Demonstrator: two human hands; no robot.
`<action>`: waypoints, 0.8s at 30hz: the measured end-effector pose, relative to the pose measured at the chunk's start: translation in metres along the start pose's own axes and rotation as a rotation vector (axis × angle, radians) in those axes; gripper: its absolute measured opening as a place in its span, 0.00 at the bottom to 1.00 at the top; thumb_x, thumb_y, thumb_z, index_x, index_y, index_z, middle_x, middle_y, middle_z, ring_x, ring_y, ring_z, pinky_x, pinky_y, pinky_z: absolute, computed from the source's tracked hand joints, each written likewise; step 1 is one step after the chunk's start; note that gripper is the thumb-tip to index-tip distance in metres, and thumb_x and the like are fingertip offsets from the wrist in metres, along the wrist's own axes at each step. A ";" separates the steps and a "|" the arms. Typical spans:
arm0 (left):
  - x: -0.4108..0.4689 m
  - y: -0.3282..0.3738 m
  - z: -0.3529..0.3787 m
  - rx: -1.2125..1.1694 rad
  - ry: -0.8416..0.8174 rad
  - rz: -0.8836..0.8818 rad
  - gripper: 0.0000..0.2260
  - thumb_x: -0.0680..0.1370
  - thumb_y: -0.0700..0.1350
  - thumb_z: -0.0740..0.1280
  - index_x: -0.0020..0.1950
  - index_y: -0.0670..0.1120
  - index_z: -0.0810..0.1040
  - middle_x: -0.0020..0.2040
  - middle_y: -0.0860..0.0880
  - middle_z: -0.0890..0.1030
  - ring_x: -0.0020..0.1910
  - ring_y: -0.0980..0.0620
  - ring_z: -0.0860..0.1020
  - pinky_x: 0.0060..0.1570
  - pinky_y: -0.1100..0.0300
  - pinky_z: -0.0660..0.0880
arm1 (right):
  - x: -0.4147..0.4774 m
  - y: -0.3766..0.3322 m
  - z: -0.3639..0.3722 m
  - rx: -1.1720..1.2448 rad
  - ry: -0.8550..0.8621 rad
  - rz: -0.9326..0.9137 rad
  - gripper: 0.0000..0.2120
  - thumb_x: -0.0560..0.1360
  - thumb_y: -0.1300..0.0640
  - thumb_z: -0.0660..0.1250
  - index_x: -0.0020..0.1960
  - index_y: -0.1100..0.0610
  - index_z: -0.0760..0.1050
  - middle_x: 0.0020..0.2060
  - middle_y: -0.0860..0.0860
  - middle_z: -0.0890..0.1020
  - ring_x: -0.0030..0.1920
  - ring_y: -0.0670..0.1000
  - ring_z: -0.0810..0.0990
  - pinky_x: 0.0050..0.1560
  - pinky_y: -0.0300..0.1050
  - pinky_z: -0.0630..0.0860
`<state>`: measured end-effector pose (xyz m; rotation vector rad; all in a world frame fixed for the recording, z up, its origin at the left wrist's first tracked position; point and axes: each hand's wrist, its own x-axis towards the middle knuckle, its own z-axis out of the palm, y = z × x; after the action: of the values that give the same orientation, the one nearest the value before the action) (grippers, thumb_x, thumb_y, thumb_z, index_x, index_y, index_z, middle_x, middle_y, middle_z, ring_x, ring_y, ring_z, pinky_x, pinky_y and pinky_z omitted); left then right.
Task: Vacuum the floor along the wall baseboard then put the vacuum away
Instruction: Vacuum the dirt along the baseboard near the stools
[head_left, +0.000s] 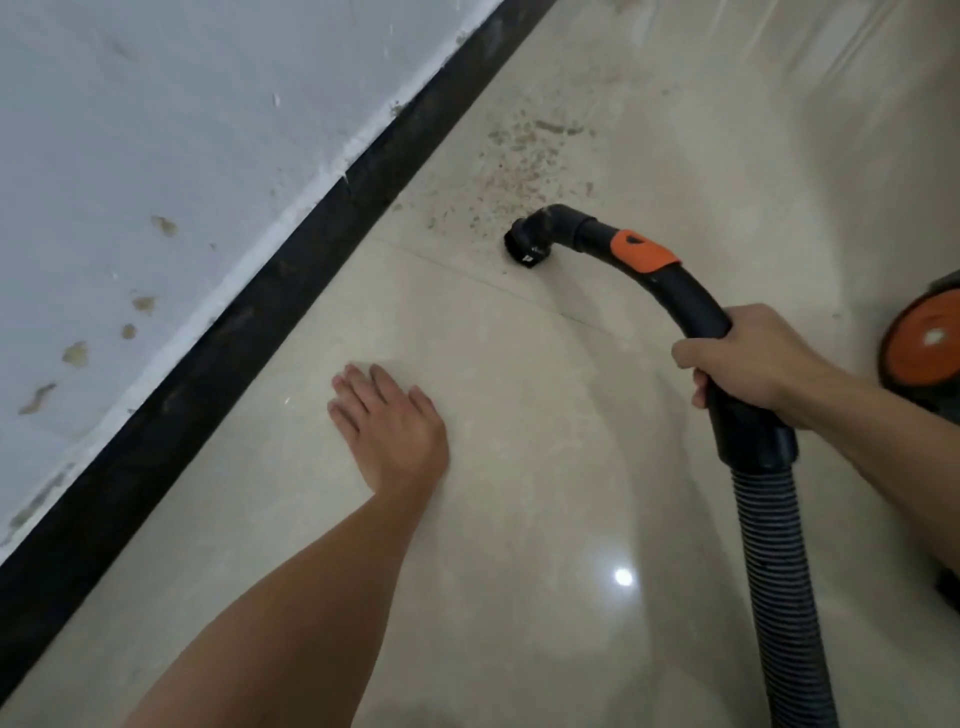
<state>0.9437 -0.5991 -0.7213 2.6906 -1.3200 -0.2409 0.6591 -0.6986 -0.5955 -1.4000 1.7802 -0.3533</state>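
Down by the baseboard, the right hand is wrapped round the curved black handle of the vacuum, and the nozzle sits on the floor at the near edge of a scatter of brown crumbs. The left hand is flat, fingers straight and close together, low over the tiles nearer the camera. Can't tell if it's actually touching them

What I'd worry about: the nozzle is out from the baseboard a bit, and a few specks lie closer in toward that dark strip, so a pass straight through the main patch could leave the edge dirty. It's a small round mouth too, so missed stripes seem likely unless passes overlap. The ribbed hose runs back past the wrist and the vacuum body is parked just beside the right arm, so a long reach along the wall could yank or tip it

Looks-wise: black bent pipe, orange slider on top of the curve, dark ribbed hose, round orange cap on the body, which is mostly cut off at the frame edge
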 end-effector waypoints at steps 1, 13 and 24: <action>0.000 0.001 0.000 0.006 -0.007 -0.003 0.27 0.82 0.51 0.48 0.78 0.38 0.53 0.78 0.37 0.51 0.77 0.38 0.48 0.75 0.43 0.45 | 0.010 -0.009 0.006 -0.001 -0.010 -0.012 0.06 0.68 0.60 0.71 0.43 0.61 0.76 0.25 0.54 0.81 0.26 0.57 0.83 0.31 0.45 0.77; 0.004 0.000 0.002 0.032 -0.023 -0.027 0.27 0.82 0.52 0.49 0.78 0.39 0.55 0.78 0.38 0.51 0.78 0.39 0.47 0.76 0.44 0.43 | 0.088 -0.111 0.082 0.019 -0.124 -0.080 0.10 0.67 0.59 0.73 0.45 0.62 0.75 0.27 0.55 0.81 0.24 0.55 0.82 0.24 0.41 0.74; 0.005 0.000 -0.003 0.019 -0.051 -0.031 0.28 0.82 0.53 0.47 0.78 0.40 0.52 0.79 0.38 0.49 0.78 0.40 0.45 0.76 0.45 0.42 | 0.059 -0.083 0.008 -0.220 -0.105 -0.085 0.07 0.68 0.60 0.73 0.44 0.59 0.76 0.29 0.56 0.83 0.26 0.55 0.84 0.29 0.43 0.76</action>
<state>0.9472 -0.6025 -0.7189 2.7396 -1.3012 -0.3043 0.7184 -0.7784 -0.5714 -1.6207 1.7170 -0.1273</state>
